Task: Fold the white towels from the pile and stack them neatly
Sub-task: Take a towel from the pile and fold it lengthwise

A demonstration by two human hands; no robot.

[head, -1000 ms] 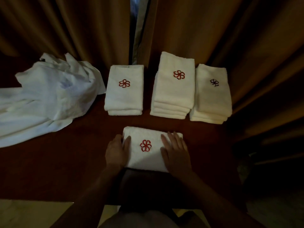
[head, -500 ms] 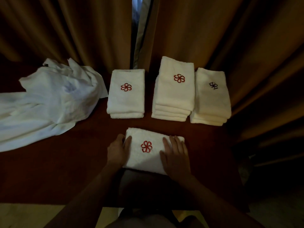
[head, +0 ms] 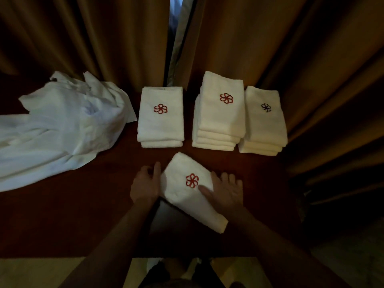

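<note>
A folded white towel (head: pixel 188 196) with a red flower emblem lies at an angle on the dark red table (head: pixel 83 215), between my hands. My left hand (head: pixel 145 183) rests against its left edge, thumb along the cloth and fingers loosely curled. My right hand (head: pixel 226 190) lies flat on its right edge, thumb on top and fingers straight. Behind it stand three stacks of folded towels: a low left stack (head: pixel 161 121), a taller middle stack (head: pixel 220 117) and a right stack (head: pixel 264 121) with a dark emblem. The unfolded white pile (head: pixel 58 125) lies at the left.
Brown curtains (head: pixel 270 48) hang close behind the table, with a narrow gap in the middle. The table's front edge runs across near my body, with pale floor (head: pixel 31 273) below. Dark shadow lies beyond the table's right end.
The folded towel has turned from lying square to a diagonal, its far end swung left and its near end toward me. Both hands stayed at its sides.
</note>
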